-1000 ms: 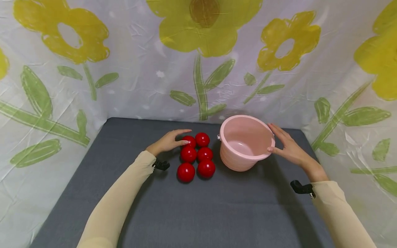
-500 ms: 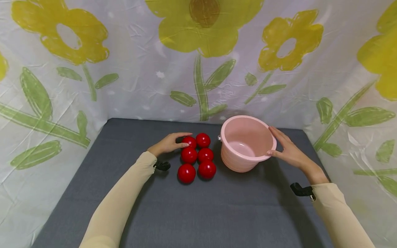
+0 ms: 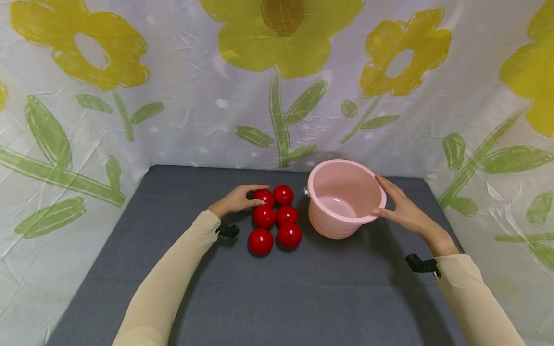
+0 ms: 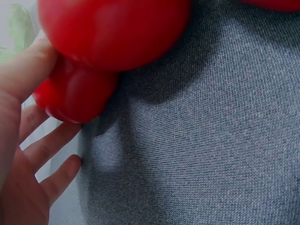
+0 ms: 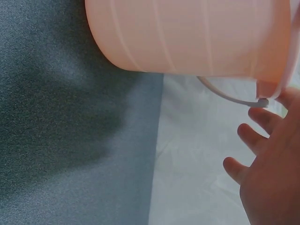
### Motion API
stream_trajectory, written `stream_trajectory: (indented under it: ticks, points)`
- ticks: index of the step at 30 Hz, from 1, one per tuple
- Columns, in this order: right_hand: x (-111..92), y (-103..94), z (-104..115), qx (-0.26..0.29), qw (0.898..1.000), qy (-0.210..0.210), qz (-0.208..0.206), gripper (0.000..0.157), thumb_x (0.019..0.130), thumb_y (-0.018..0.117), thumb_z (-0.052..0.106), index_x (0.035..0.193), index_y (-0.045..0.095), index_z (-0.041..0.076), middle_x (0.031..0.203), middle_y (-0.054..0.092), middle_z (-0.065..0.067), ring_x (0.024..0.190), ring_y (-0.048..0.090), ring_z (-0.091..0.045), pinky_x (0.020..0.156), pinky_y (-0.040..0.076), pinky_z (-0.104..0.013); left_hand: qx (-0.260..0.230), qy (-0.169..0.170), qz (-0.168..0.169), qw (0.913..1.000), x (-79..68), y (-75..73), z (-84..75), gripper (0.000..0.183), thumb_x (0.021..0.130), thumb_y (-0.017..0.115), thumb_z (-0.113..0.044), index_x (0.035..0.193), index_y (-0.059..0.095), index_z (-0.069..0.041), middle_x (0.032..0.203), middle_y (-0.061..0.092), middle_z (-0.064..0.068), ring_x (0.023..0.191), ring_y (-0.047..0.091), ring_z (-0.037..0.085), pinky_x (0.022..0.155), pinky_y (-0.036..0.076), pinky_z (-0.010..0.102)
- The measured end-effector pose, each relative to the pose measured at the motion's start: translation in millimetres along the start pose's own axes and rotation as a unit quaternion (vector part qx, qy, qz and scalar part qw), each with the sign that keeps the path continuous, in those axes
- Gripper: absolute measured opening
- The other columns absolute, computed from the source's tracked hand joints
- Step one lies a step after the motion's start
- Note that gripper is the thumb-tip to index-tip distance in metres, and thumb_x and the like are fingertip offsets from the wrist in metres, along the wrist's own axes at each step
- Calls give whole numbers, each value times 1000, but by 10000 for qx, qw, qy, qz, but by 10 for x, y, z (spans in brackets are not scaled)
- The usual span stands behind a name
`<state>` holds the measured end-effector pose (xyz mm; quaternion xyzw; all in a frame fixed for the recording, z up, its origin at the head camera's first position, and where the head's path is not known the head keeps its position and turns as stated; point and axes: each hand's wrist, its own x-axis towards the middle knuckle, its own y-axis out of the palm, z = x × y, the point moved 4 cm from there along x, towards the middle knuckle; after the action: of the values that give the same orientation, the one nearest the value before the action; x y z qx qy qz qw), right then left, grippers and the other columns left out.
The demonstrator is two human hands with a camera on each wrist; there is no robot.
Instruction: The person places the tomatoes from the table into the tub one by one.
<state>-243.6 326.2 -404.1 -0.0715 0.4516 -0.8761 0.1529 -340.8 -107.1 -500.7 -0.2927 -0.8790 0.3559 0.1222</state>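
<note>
Several glossy red balls stand in two rows on the dark grey cloth. My left hand (image 3: pixel 235 199) has its thumb and fingers around the back-left red ball (image 3: pixel 265 197); in the left wrist view, that ball (image 4: pixel 77 96) lies between thumb and fingers, partly behind a nearer red ball (image 4: pixel 115 33). To their right is a pink bucket (image 3: pixel 331 218), mouth up and showing nothing inside. My right hand (image 3: pixel 404 211) touches its right rim with spread thumb and fingers. The right wrist view shows the bucket's handle (image 5: pixel 227 97) hanging near those fingertips.
Grey cloth (image 3: pixel 320 302) covers the table. Behind and at both sides hangs a pale curtain (image 3: pixel 190 110) with yellow flowers. The bucket stands close to the back curtain. A black strap (image 3: pixel 227 230) shows at the left wrist, another black strap (image 3: pixel 420 264) at the right.
My left hand's thumb and fingers have come down around the back-left ball; its thumb now lies lower against it. The right hand stays at the bucket's rim. The balls keep their arrangement.
</note>
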Motion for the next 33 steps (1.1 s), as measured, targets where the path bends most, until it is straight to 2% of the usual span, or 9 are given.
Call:
stream_trajectory:
  ticks: [10, 24, 33]
  points:
    - [2, 18, -10, -24, 9999, 147, 84, 96, 92, 69, 35, 161, 3, 27, 167, 7, -18, 150, 10, -51, 105, 23, -80, -25, -7, -126, 9999, 16, -16, 36, 53, 93, 69, -19, 143, 53, -12, 138, 62, 14, 119, 63, 29, 102, 52, 47]
    - [2, 13, 1, -6, 9999, 87, 72, 96, 92, 69, 35, 161, 3, 27, 167, 8, -18, 149, 11, -52, 105, 22, -80, -93, -138, -129, 9998, 12, -95, 50, 54, 91, 72, -22, 142, 55, -12, 140, 61, 11, 125, 59, 30, 106, 50, 47]
    - [-4, 15, -24, 2, 9998, 149, 109, 96, 92, 68, 36, 160, 1, 28, 168, 7, -17, 150, 10, -52, 105, 22, -80, -108, -139, -209, 9996, -11, -213, -16, 53, 91, 72, -20, 141, 56, -10, 138, 62, 12, 124, 59, 30, 107, 49, 47]
